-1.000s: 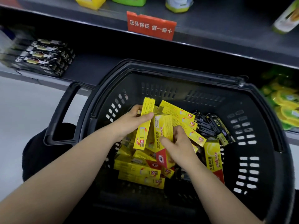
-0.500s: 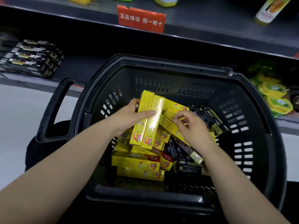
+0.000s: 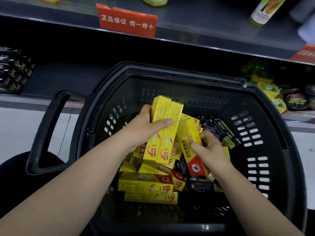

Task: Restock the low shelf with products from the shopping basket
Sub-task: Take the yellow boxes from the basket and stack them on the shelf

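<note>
Gathering cartons into one bundle is, as I read it, the step in hand: my left hand (image 3: 144, 128) is closed round two long yellow boxes (image 3: 163, 132), thumb lying across their printed faces and fingers hidden behind, so the pair sit side by side and roughly upright above the pile. Held flush like that they can go onto a shelf as one block rather than one at a time, which I take to be the reason for the grip.

My right hand (image 3: 207, 150) is curled on a third yellow box (image 3: 190, 142), fingertips pinching its long edges near the middle; its red end points down toward me and it tilts close alongside the two in the left hand. Whether it already touches them I cannot tell.

More loose yellow boxes (image 3: 146, 183) lie flat and crossed in the bottom of the black shopping basket (image 3: 265, 120), with a cluster of black boxes (image 3: 219, 130) pushed to the right side beneath and beyond the right hand. So plenty of stock is left to move.

Beyond the basket's far rim, the low shelf (image 3: 68, 77) is dark and mostly bare in the middle. A row of black cartons (image 3: 13, 70) sits at its left end, and yellow-green packets (image 3: 267, 89) at its right. A red label (image 3: 127, 22) hangs on the shelf edge above.
</note>
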Demonstrator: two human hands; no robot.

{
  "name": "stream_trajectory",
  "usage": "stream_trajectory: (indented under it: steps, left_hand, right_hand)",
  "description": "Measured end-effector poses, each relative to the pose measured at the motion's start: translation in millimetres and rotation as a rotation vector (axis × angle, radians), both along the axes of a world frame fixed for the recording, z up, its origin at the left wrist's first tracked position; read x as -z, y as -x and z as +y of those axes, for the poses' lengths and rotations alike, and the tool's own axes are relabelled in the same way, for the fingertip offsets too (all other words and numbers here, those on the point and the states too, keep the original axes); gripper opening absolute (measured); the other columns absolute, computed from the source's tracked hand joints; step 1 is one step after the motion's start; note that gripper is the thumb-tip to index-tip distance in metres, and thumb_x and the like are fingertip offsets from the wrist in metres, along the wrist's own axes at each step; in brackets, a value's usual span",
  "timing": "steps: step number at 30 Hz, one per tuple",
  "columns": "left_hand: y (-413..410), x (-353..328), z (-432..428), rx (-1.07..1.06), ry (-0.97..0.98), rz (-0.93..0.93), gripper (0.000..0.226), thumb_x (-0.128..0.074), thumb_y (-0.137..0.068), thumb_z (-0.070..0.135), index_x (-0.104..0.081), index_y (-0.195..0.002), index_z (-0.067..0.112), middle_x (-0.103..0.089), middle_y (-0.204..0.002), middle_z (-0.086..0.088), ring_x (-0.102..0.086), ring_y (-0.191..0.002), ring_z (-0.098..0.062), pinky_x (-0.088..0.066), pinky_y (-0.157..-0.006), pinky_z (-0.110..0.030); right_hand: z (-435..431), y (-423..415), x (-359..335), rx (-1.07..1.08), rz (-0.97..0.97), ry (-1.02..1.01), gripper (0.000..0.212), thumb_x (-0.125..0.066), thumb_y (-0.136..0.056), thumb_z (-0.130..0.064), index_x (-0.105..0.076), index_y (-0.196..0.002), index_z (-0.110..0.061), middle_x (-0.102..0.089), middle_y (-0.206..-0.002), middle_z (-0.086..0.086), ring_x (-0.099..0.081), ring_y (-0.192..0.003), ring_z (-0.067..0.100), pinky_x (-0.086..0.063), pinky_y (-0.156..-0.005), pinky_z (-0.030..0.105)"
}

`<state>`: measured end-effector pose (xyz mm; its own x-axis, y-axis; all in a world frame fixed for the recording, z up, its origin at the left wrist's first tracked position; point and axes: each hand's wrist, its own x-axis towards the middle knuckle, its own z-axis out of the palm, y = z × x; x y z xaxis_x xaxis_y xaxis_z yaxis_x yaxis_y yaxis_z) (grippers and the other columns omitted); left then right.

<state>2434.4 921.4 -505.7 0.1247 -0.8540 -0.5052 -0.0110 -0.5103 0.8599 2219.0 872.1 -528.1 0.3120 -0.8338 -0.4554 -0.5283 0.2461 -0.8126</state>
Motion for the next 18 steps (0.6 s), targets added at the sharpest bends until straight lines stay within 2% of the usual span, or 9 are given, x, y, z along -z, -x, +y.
stream_trajectory:
  steps: [3, 6, 8, 9, 12, 13, 15, 16, 18]
  left_hand:
    - [2, -2, -10, -0.028, 0.016, -0.007, 0.054, -0.065, -0.081, 0.044, -0.038, -0.124, 0.024, -0.066, -0.096, 0.013, -0.068, -0.075, 0.001, -0.054, -0.056, -0.017]
    - [0, -2, -14, -0.042, 0.005, -0.005, 0.067, -0.065, -0.079, 0.05, -0.035, -0.132, 0.023, -0.065, -0.111, 0.005, -0.066, -0.097, -0.014, -0.055, -0.083, -0.037]
    - [0, -3, -14, -0.062, -0.009, 0.026, 0.068, -0.066, -0.078, 0.051, -0.036, -0.132, 0.024, -0.065, -0.113, 0.004, -0.065, -0.101, -0.018, -0.052, -0.09, -0.044]
    - [0, -4, -14, -0.085, -0.018, 0.049, 0.067, -0.066, -0.078, 0.051, -0.036, -0.132, 0.025, -0.066, -0.112, 0.005, -0.066, -0.099, -0.017, -0.053, -0.089, -0.045]
    - [-1, -8, -13, -0.164, -0.043, 0.085, 0.069, -0.066, -0.078, 0.049, -0.036, -0.134, 0.023, -0.066, -0.113, 0.002, -0.067, -0.097, -0.02, -0.052, -0.09, -0.047]
    - [-3, -11, -13, -0.175, -0.048, 0.076, 0.069, -0.066, -0.079, 0.05, -0.036, -0.134, 0.022, -0.066, -0.112, 0.001, -0.067, -0.097, -0.02, -0.052, -0.09, -0.047]
    - [-10, -21, -16, -0.181, -0.06, 0.041, 0.071, -0.065, -0.079, 0.05, -0.035, -0.136, 0.023, -0.066, -0.113, 0.001, -0.066, -0.099, -0.021, -0.05, -0.092, -0.048]
    - [-14, -28, -17, -0.183, -0.064, 0.022, 0.072, -0.066, -0.078, 0.051, -0.034, -0.136, 0.023, -0.065, -0.114, 0.001, -0.065, -0.101, -0.023, -0.049, -0.093, -0.049]
    - [-24, -44, -18, -0.169, -0.049, -0.01, 0.068, -0.067, -0.078, 0.049, -0.039, -0.134, 0.023, -0.068, -0.11, -0.001, -0.067, -0.097, -0.022, -0.053, -0.088, -0.048]
  right_hand:
    - [-2, -11, -9, 0.151, -0.26, -0.201, 0.017, -0.065, -0.083, -0.017, -0.051, -0.092, -0.024, -0.067, -0.079, 0.005, -0.066, -0.062, 0.021, -0.05, -0.053, 0.031]
    - [-9, -32, -18, 0.167, -0.364, -0.228, 0.016, -0.061, -0.085, -0.042, -0.051, -0.097, -0.036, -0.074, -0.085, -0.004, -0.072, -0.077, 0.018, -0.057, -0.062, 0.034]
    - [-18, -45, -23, 0.148, -0.378, -0.21, 0.024, -0.05, -0.088, -0.054, -0.053, -0.106, -0.038, -0.073, -0.089, -0.01, -0.071, -0.086, 0.015, -0.057, -0.076, 0.039]
    - [-22, -52, -25, 0.121, -0.396, -0.205, 0.029, -0.046, -0.091, -0.053, -0.051, -0.114, -0.037, -0.073, -0.093, -0.011, -0.07, -0.09, 0.014, -0.056, -0.079, 0.04]
    - [-33, -66, -35, 0.026, -0.478, -0.249, 0.04, -0.046, -0.096, -0.037, -0.037, -0.136, -0.037, -0.072, -0.102, -0.011, -0.07, -0.092, 0.014, -0.058, -0.068, 0.033]
    - [-38, -68, -38, -0.005, -0.496, -0.27, 0.048, -0.049, -0.096, -0.032, -0.031, -0.14, -0.038, -0.071, -0.107, -0.009, -0.07, -0.093, 0.015, -0.058, -0.07, 0.035]
    - [-49, -69, -42, -0.091, -0.496, -0.294, 0.062, -0.055, -0.092, -0.025, -0.024, -0.142, -0.042, -0.071, -0.108, -0.006, -0.069, -0.094, 0.018, -0.056, -0.075, 0.04]
    - [-53, -69, -45, -0.15, -0.487, -0.301, 0.063, -0.058, -0.09, -0.024, -0.025, -0.141, -0.043, -0.071, -0.104, -0.005, -0.069, -0.091, 0.018, -0.056, -0.072, 0.04]
    - [-59, -72, -51, -0.27, -0.448, -0.264, 0.054, -0.062, -0.087, -0.026, -0.037, -0.131, -0.044, -0.072, -0.1, -0.004, -0.069, -0.087, 0.018, -0.056, -0.068, 0.037]
